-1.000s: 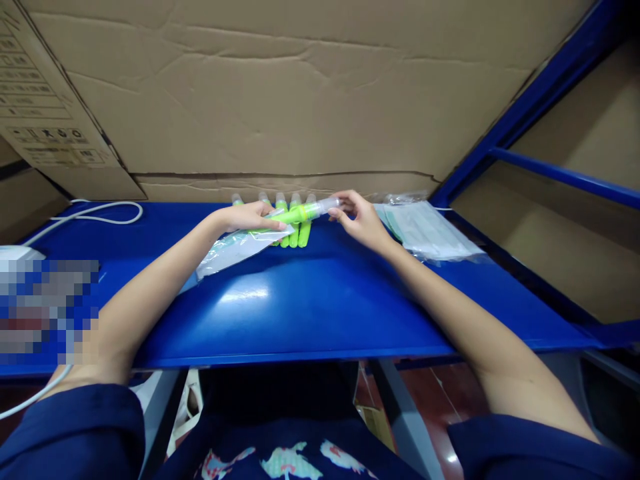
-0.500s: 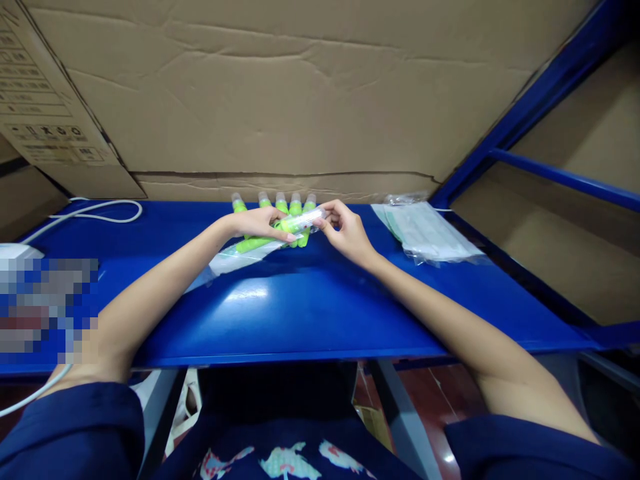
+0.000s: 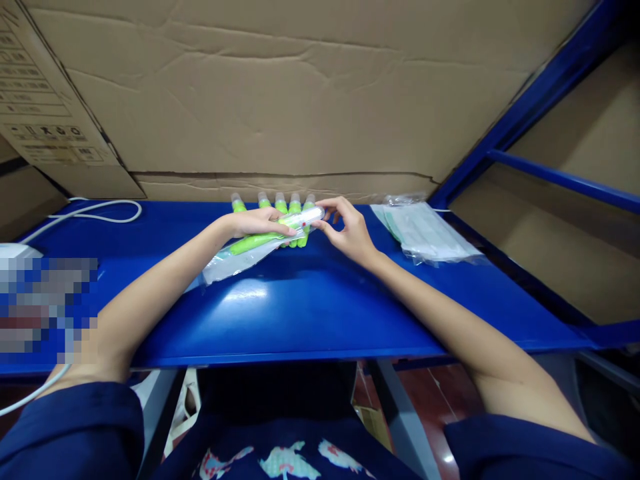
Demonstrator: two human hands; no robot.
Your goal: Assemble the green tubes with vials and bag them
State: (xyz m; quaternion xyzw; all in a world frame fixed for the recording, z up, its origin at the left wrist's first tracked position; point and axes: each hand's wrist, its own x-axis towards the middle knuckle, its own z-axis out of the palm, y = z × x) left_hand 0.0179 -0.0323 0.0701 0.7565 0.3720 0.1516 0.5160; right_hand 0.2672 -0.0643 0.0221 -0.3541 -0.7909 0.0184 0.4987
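light is moderate and even, apparently from above, throwing a white glare on the glossy worktop (image 3: 320, 320) and small glints on the plastic wrapping (image 3: 405, 199). beneath the worktop everything sinks into deep shadow. print on the cardboard panel (image 3: 55, 100) looks soft, a pixelated block (image 3: 47, 310) masks the left, and wide-angle distortion stretches the sleeves (image 3: 75, 427).

The left fingers (image 3: 287, 231) cover the pen's (image 3: 256, 241) middle and parts of the pens (image 3: 281, 203) behind; whether the pen lies in or on the pouch (image 3: 237, 263), I cannot tell. Carton print (image 3: 55, 133) is too small to read. A mosaic patch (image 3: 47, 307) masks some of the counter (image 3: 310, 313). The left edge cuts off a white box (image 3: 17, 252) and cable (image 3: 33, 401)
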